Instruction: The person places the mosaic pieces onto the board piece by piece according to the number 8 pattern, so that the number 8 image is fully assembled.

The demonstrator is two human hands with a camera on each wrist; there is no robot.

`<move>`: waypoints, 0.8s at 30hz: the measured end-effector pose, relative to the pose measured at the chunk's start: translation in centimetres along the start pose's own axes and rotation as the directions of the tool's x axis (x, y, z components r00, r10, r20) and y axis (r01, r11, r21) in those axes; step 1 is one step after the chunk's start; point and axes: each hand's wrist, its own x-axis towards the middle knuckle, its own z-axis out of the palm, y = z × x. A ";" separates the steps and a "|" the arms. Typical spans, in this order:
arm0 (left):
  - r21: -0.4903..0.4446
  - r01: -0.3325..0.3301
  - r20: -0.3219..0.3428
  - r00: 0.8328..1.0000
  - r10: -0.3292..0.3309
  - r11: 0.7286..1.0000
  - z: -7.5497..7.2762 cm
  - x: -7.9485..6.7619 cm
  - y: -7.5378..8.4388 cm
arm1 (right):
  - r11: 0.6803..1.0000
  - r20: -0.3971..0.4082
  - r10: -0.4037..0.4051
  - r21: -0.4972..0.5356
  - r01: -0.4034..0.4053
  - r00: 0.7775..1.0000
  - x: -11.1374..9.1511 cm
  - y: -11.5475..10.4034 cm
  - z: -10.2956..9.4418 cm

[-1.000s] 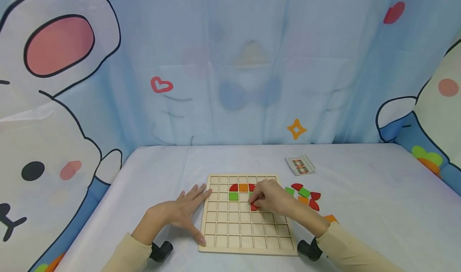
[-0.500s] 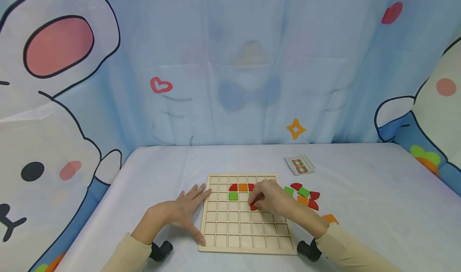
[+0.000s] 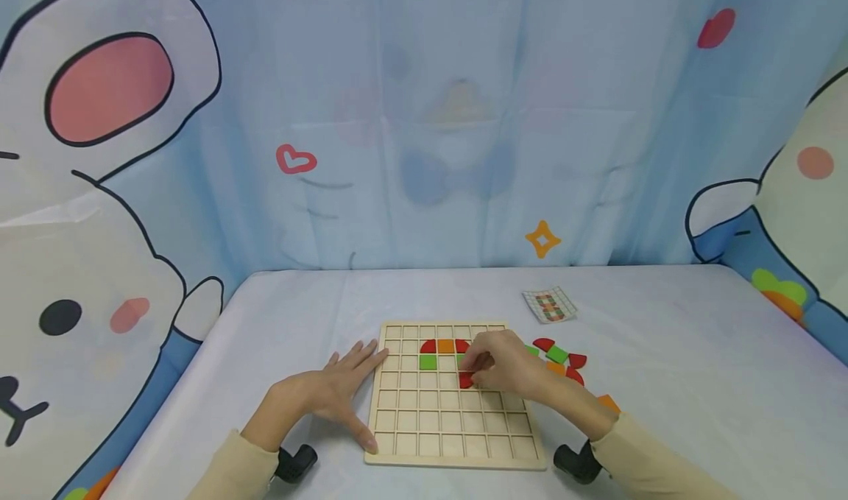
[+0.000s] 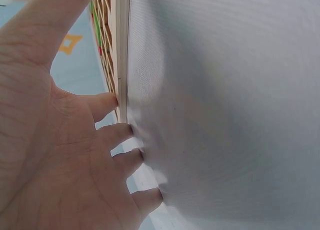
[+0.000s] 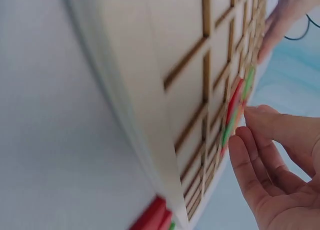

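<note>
A square wooden grid board [image 3: 457, 461] lies on the table. Spread wide, my left hand [image 3: 331, 395] rests along its left side, thumb at the near corner and a fingertip on the edge farther up. My right hand [image 3: 506, 367] hovers over the right half, fingertips just beside a red rounded piece [image 3: 466, 381] seated in a cell. In the right wrist view, a gap shows between thumb and forefinger, with nothing pinched there. Farther up sit an orange square [image 3: 446, 346], a red rounded piece [image 3: 428, 347] and a green square [image 3: 428, 362]; another green piece is partly hidden by the right fingers.
Right of the board lie loose pieces, among them a green square [image 3: 557, 354], red rounded pieces [image 3: 577, 361] and an orange piece [image 3: 609, 403] partly behind the right forearm. A printed pattern card [image 3: 550, 305] lies behind them. A cartoon curtain [image 3: 457, 235] hangs beyond the table.
The right fingers have eased slightly off the red rounded piece, which now shows more fully in its cell. My left hand stays in place on the board's edge.
</note>
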 end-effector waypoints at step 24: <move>0.009 0.001 0.012 1.000 -0.001 1.000 -0.1 0.1 0.1 | 0.974 0.036 0.217 -0.079 -0.214 0.975 -9.2 5.1 -5.1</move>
